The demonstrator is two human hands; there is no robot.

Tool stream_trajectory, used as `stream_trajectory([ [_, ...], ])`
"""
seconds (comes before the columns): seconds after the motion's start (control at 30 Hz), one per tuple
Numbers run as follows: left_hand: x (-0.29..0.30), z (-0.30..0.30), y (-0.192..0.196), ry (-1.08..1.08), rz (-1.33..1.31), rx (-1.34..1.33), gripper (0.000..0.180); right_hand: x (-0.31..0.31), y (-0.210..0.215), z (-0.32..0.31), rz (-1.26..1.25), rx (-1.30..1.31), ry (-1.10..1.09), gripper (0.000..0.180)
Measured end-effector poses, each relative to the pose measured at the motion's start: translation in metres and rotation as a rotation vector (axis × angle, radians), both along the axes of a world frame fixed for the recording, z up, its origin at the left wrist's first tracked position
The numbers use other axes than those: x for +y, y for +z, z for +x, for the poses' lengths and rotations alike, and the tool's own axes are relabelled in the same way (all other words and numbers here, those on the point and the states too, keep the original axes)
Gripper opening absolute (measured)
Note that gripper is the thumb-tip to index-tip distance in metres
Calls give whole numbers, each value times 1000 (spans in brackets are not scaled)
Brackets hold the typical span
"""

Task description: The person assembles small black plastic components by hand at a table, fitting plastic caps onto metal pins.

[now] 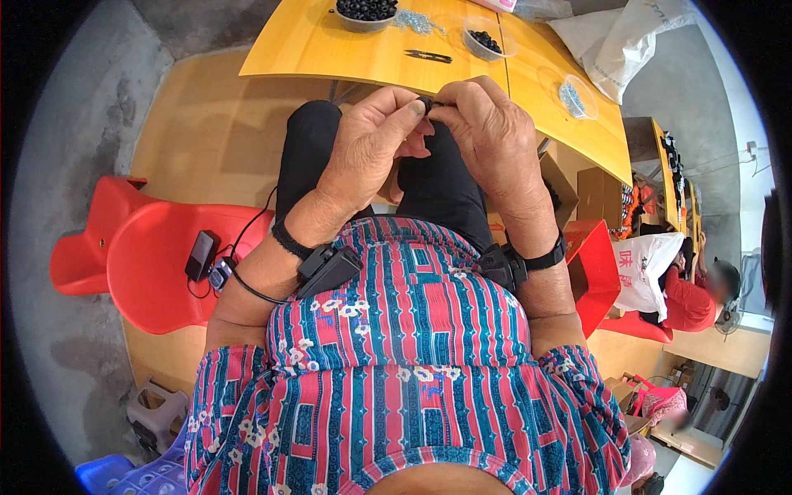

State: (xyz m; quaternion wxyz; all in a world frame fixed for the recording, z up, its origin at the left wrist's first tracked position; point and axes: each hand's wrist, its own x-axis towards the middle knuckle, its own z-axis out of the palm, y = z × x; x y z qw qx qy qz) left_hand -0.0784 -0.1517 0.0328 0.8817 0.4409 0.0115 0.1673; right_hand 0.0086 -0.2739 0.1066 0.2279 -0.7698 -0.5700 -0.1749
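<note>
My left hand (371, 140) pinches a small black round piece (426, 104) between thumb and fingertips, above my lap and just off the table's near edge. From the other side, the thumb and fingers of my right hand (491, 136) close on the same piece. The fingers hide most of it, so its exact kind does not show. Past my hands, a pair of black thread snips (428, 56) lies on the yellow table (305, 45). A bowl heaped with black round pieces (367, 10) stands at the far left, beside a pile of small clear-blue bits (415, 22).
Right of the snips is a clear tub (483, 41) of black pieces; a clear dish (575, 99) of bluish bits sits near the right edge. White plastic bags (631, 49) lie behind it. Red chairs (165, 260) stand at left. A person in red (689, 301) sits at right.
</note>
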Motion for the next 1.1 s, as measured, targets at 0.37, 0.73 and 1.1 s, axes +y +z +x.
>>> stream_trajectory([
  [0.37, -5, -2, 5, -87, -154, -93, 21, 4, -26, -3, 402, 765, 108, 7],
  [0.73, -7, -1, 5, -120, -196, -107, 22, 12, -43, -13, 804, 1321, 170, 9],
  [1.1, -7, -2, 4, -154, -247, -113, 22, 10, -40, -11, 655, 678, 100, 12],
])
